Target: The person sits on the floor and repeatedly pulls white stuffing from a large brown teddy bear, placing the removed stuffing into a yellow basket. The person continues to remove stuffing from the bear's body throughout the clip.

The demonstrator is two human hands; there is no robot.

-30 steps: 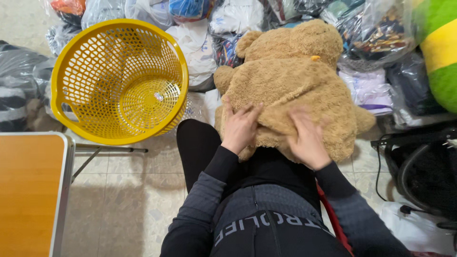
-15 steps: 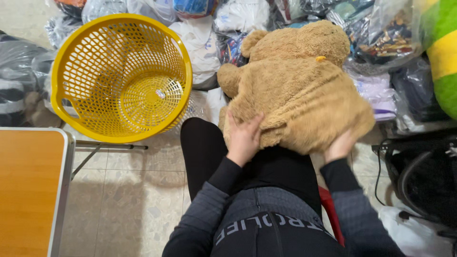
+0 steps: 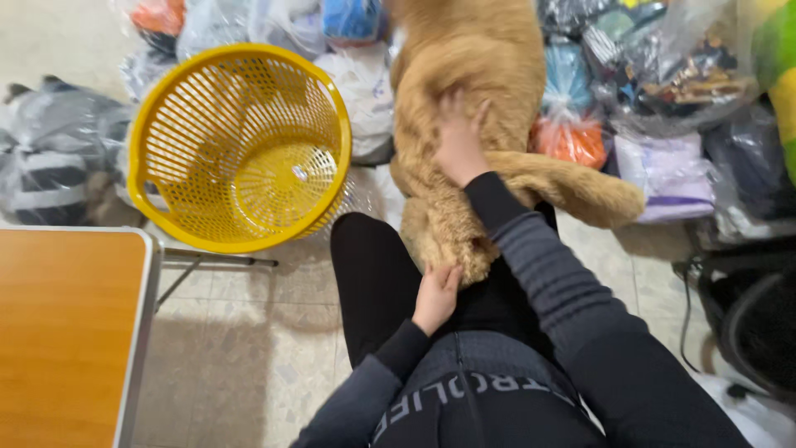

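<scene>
— Tan plush, head view: a big teddy bear (image 3: 464, 91) stands upright across the person's lap, its top cut off by the frame edge. Which way does it face?

— Cannot tell; only shaggy fur shows. One leg rests on the black-trousered thigh, the other sticks out to the right over the floor tiles (image 3: 257, 365).

— Hands?

— Right hand (image 3: 458, 143) pressed flat on the bear's middle, fingers spread apart and sunk a little into the fur. Left hand (image 3: 434, 297) lower down, fingers curled together around the foot of the near leg, gripping it from below.

— Surroundings?

— Yellow slotted plastic basket (image 3: 240, 149) tipped on its side just left of the bear, mouth toward the camera, not touching it. Clear plastic bags (image 3: 663, 83) of mixed goods piled behind and to the right. Orange-topped table (image 3: 66, 332) with a metal rim at lower left, well apart from both hands. Dark wheeled frame (image 3: 750, 323) at the right edge, partly out of view.
</scene>
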